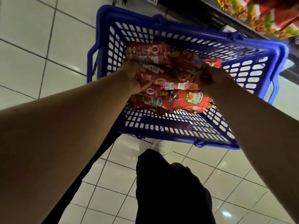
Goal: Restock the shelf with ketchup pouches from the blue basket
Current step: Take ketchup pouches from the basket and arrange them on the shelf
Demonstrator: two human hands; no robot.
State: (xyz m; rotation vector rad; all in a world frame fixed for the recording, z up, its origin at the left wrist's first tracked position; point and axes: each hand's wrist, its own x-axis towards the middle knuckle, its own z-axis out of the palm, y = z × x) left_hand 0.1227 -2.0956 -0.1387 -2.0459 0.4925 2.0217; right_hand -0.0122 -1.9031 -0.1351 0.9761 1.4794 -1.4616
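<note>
Pickup step: left hand (132, 76) and right hand (208, 78) both curled round pouches (169, 84) down in the basket (186, 135). Next: lift clear, carry up-right to the shelf (242, 18).

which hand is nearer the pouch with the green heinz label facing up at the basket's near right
Right. The right hand grips pouches just above that Heinz pouch; the left hand grips pouches farther off, up and to its left.

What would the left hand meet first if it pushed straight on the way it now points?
Probably more ketchup pouches: the left hand already grips the pile, then the blue basket far wall. Depth is unclear.
</note>
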